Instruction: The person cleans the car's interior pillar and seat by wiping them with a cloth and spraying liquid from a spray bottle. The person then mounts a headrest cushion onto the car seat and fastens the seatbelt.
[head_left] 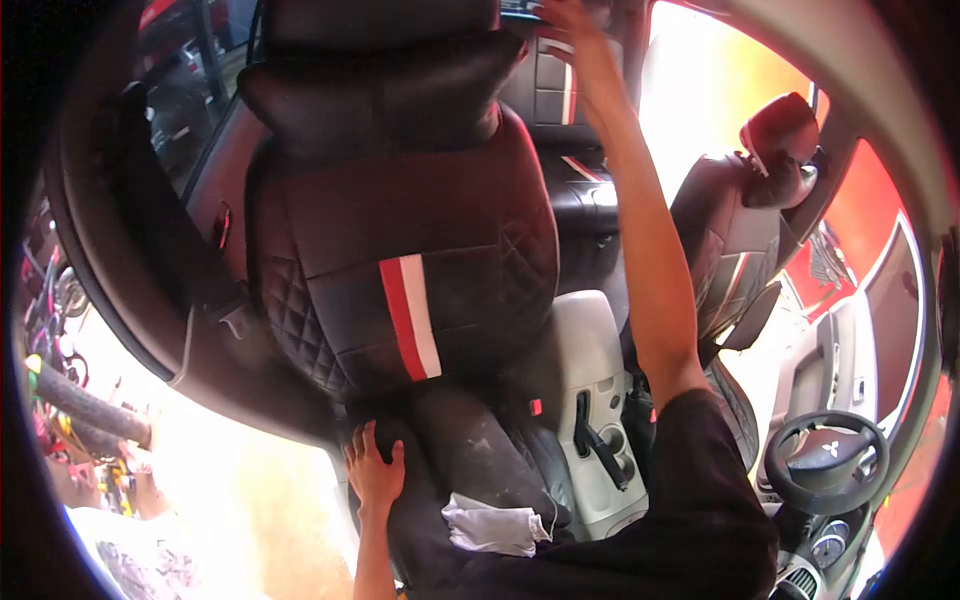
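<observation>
My left hand (376, 468) rests low in the view on the dark seat base or my leg, fingers spread, holding nothing. My right arm reaches up past the centre console, and my right hand (575, 35) is at the top edge, beside the headrest of the near seat, partly cut off; what its fingers touch is unclear. Between the arms stands the black seat backrest (400, 220) with a red and white stripe (410, 318) and quilted sides. A black neck cushion (375, 105) sits below its headrest. A white cloth (495, 525) lies near my lap.
The grey centre console (590, 340) holds a handbrake lever (603, 452). Further right are another front seat (725, 230), a steering wheel (826, 462) and an open door (825, 365). A seat belt (165, 200) hangs at left; the rear seat (580, 200) is behind.
</observation>
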